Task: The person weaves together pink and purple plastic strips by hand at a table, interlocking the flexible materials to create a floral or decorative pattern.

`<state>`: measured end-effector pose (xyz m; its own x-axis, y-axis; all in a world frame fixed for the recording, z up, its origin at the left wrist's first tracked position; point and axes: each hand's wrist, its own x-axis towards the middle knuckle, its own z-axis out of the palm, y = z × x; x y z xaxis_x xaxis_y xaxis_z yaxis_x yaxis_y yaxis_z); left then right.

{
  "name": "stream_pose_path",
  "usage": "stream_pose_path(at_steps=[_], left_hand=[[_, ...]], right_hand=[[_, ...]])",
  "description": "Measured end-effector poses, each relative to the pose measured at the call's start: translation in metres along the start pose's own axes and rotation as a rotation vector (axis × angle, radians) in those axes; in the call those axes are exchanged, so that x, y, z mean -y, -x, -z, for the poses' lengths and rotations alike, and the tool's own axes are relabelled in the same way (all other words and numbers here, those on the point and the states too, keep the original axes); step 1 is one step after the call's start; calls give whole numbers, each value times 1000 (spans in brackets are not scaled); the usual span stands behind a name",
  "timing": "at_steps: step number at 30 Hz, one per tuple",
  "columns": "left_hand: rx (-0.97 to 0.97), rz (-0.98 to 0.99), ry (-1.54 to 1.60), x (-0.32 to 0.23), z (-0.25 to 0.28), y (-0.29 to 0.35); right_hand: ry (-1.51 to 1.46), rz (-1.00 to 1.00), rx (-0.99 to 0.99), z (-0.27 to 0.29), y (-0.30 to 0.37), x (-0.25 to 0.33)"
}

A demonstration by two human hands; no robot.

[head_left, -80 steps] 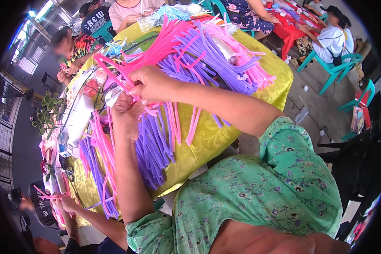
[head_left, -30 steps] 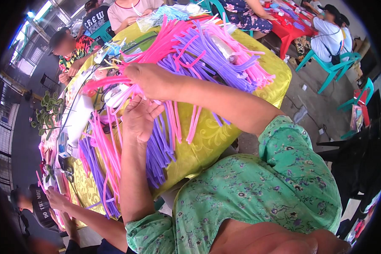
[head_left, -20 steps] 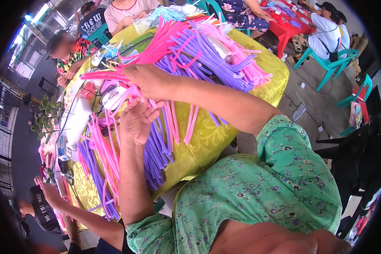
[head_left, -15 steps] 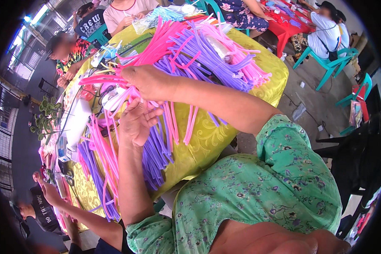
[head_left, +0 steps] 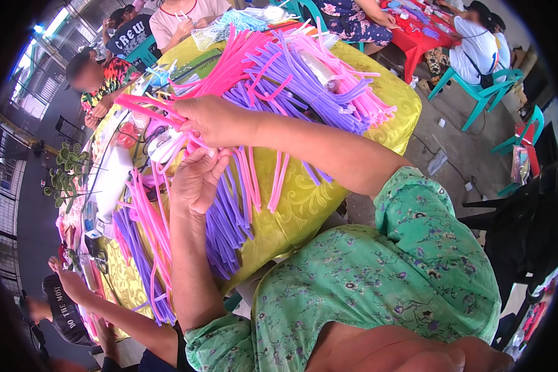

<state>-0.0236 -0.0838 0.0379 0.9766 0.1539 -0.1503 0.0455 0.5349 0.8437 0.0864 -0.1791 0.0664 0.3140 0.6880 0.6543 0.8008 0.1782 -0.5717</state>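
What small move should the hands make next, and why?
Probably bring the left hand up to gather the pink stems' far ends: the right hand grips these stems, their ends jut out leftward unheld, and the left hand is close by, just below.

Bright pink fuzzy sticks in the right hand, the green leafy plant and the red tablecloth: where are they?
Bright pink fuzzy sticks point(head_left: 136, 101): head view, free length.
Green leafy plant point(head_left: 73, 161): head view, middle leaves.
Red tablecloth point(head_left: 410, 54): head view, hanging side.
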Motion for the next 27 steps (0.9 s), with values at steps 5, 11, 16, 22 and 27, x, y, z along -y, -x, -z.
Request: stream_pose_path(at_steps=[5, 11, 16, 22, 27], left_hand=[[3, -23, -49, 0, 4, 0], [-54, -102, -63, 0, 6, -2], [-54, -120, -126, -2, 0, 1], [-81, -140, -114, -3, -3, 1], [-156, -351, -312, 3, -7, 2]], right_hand=[[-271, -161, 27, 4, -6, -4], [-423, -155, -68, 4, -8, -11], [-504, -196, -15, 10, -7, -9], [-435, -203, -12, 11, -9, -18], [-413, -269, -275, -7, -6, 0]])
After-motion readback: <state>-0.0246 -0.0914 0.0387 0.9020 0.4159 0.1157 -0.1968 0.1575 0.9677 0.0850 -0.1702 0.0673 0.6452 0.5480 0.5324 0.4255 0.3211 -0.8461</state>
